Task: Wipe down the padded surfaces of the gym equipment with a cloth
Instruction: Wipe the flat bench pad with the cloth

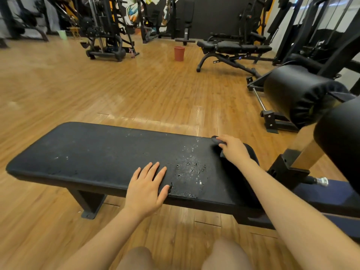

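Head view records one flat bench pad (93, 152), black and worn, set across the foreground on a wooden floor (97, 90). One patch of cracked, peeling cover (190, 172) sits toward the pad's right end, running to its near edge.

Hands counted: two. Left hand (145, 189) lies flat on the pad at the near edge, just left of the cracked patch, fingers straight and slightly spread, holding nothing. Right hand (232, 148) is at the pad's far right corner, fingers curled over one dark cloth (215, 140); the cloth lies bunched beneath the fingertips, touching the pad at its far edge. Most of the cloth is hidden under the hand, and its colour blends with the pad.

Two black roller pads stand to the right of the bench: one (296, 94) further off, one (341, 137) nearer, partly cut by the frame edge. Both are well apart from the right hand.

One leg of the bench frame (87, 203) shows beneath the pad's near edge.

Background items: one adjustable bench (233, 48) at the far right of the floor; one reddish-brown bin (179, 53) near mid-floor beyond the bench; one pale green bin (62, 34) at the far left; several black weight machines (105, 32) along the far wall, number unclear.

Two bare knees (226, 256) show at the bottom edge.
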A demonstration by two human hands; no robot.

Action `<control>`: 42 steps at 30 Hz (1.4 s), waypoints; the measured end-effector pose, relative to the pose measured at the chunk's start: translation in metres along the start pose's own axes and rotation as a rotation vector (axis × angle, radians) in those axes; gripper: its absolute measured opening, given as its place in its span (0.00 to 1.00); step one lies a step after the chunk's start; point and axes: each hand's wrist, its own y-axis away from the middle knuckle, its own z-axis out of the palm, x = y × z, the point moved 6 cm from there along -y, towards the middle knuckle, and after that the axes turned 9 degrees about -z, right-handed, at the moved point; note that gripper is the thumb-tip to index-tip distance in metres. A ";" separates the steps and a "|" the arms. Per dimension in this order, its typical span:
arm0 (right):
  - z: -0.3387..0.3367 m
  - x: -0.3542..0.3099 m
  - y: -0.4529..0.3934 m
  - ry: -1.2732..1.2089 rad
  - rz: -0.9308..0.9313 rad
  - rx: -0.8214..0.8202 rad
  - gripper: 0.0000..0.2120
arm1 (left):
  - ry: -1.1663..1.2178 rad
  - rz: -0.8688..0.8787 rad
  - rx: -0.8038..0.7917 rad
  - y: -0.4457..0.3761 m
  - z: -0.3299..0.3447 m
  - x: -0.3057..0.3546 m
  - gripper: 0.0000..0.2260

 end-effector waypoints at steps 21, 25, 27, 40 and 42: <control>0.023 -0.029 0.089 0.052 -0.224 -0.112 0.18 | -0.039 -0.029 0.039 0.001 -0.003 0.002 0.24; 0.026 -0.039 0.121 -0.011 -0.307 -0.144 0.16 | -0.049 -0.011 0.044 0.001 -0.002 0.003 0.25; 0.030 -0.048 0.142 -0.028 -0.406 -0.167 0.15 | -0.040 -0.009 0.038 0.000 -0.001 0.003 0.25; 0.010 -0.005 -0.007 -0.071 -0.020 0.012 0.13 | -0.019 0.013 0.079 -0.001 0.003 0.000 0.25; 0.019 0.003 -0.027 -0.005 0.020 -0.036 0.14 | -0.016 0.010 0.078 -0.001 0.004 0.000 0.25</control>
